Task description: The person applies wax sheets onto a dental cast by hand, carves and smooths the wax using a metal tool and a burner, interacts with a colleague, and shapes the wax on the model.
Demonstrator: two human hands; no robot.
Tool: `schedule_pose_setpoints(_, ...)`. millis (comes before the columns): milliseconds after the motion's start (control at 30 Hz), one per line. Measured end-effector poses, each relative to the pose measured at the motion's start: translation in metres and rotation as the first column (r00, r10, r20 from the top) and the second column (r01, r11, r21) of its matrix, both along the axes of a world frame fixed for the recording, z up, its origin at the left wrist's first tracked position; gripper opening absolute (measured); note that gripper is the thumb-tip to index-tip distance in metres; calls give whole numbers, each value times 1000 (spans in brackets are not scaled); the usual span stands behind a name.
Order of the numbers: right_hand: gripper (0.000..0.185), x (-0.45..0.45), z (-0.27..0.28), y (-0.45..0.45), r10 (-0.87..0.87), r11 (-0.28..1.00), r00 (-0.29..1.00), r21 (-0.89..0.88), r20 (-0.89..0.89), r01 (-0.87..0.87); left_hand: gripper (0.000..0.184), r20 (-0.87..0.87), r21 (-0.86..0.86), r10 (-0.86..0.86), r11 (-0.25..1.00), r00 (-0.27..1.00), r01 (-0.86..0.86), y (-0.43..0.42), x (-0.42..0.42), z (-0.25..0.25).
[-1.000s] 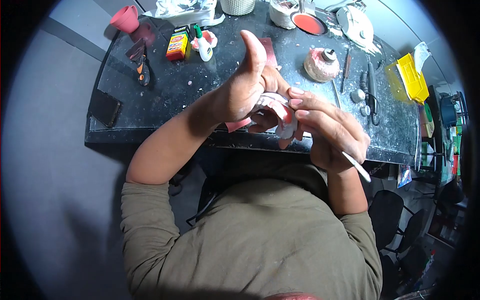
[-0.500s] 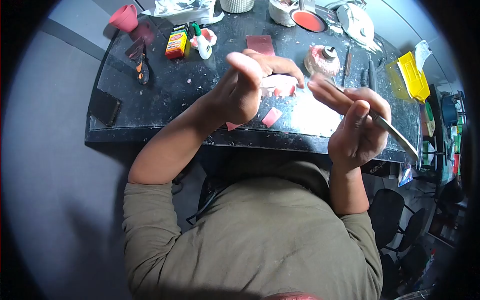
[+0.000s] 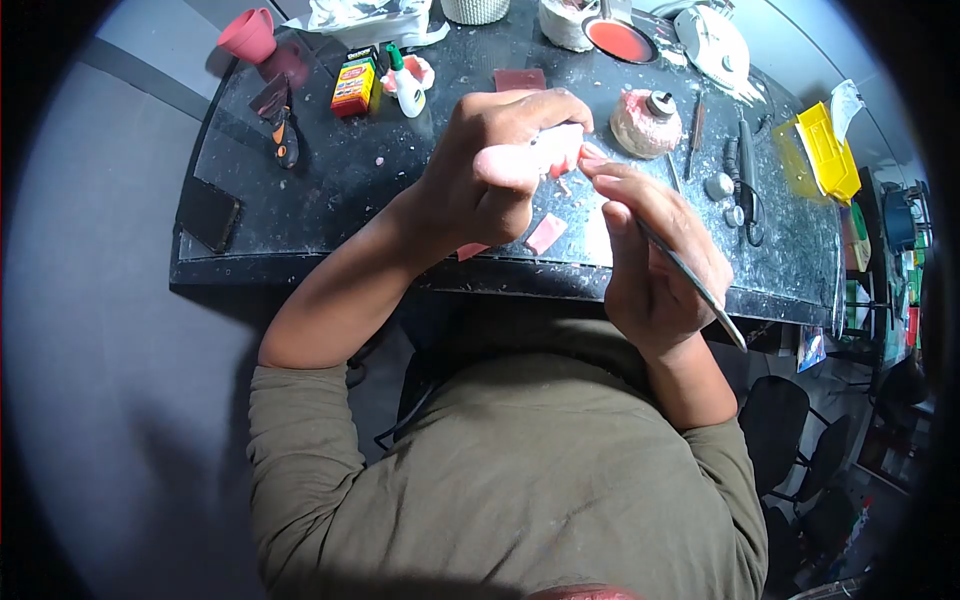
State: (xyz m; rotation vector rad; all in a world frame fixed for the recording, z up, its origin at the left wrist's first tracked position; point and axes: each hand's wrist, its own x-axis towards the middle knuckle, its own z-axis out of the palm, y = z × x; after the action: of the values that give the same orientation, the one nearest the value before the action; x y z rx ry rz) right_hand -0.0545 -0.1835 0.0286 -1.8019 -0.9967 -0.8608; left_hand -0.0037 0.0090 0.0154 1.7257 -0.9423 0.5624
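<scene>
My left hand (image 3: 490, 150) is wrapped round a white dental model with pink wax (image 3: 560, 150), held above the black table. Its thumb lies along the near side and its fingers cover part of the model. In my right hand (image 3: 665, 250) is a thin metal tool (image 3: 695, 283), gripped like a pen, with its flat end pointing down to the right. The fingertips of my right hand are at the model's right side, where the tool's other end is hidden. Below the model, a pink wax piece (image 3: 545, 234) lies on the table.
On the black table (image 3: 330, 210) are a scraper (image 3: 285, 140), a yellow-red box (image 3: 354, 88), a green-capped bottle (image 3: 406, 85), a pink-crusted burner (image 3: 646, 124) and a pan of red wax (image 3: 620, 41). At the right stands a yellow box (image 3: 825, 155).
My right hand first moved away to the right from the model, then came back to its side. My left hand has turned the model and now curls more closely over it.
</scene>
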Motion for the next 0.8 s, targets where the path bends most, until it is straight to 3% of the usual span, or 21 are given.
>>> schedule_pose_setpoints(333, 16, 0, -2, 2, 22, 1000, 1000, 5, -21, -22, 74, 38, 5, -1, 1000, 999, 1, 3, 1, -2)
schedule_pose_setpoints(400, 13, 3, -5, 1, 140, 988, 989, 76, -37, -137, 75, 42, 7, -2, 1000, 999, 2, 3, 2, -1)
schedule_pose_setpoints(500, 12, 10, -5, -6, 273, 931, 962, 259, -20, -258, 116, -240, -80, -287, 958, 927, 275, 8, -1, 8)
schedule_pose_setpoints(533, 18, 13, -6, -9, 331, 891, 943, 337, -22, -305, 116, -246, -83, -283, 959, 927, 271, 9, -1, 10)
schedule_pose_setpoints(567, 24, 15, -7, -13, 389, 842, 921, 412, -15, -349, 130, -326, -85, -370, 928, 870, 363, 10, -2, 9)
schedule_pose_setpoints(667, 31, 12, -3, -32, 481, 786, 876, 465, -44, -408, 150, -415, -19, -469, 861, 780, 508, 14, -2, 19)
schedule_pose_setpoints(800, 32, -4, 5, -31, 514, 804, 853, 399, -94, -440, 150, -481, -54, -524, 818, 703, 572, 15, -3, 15)
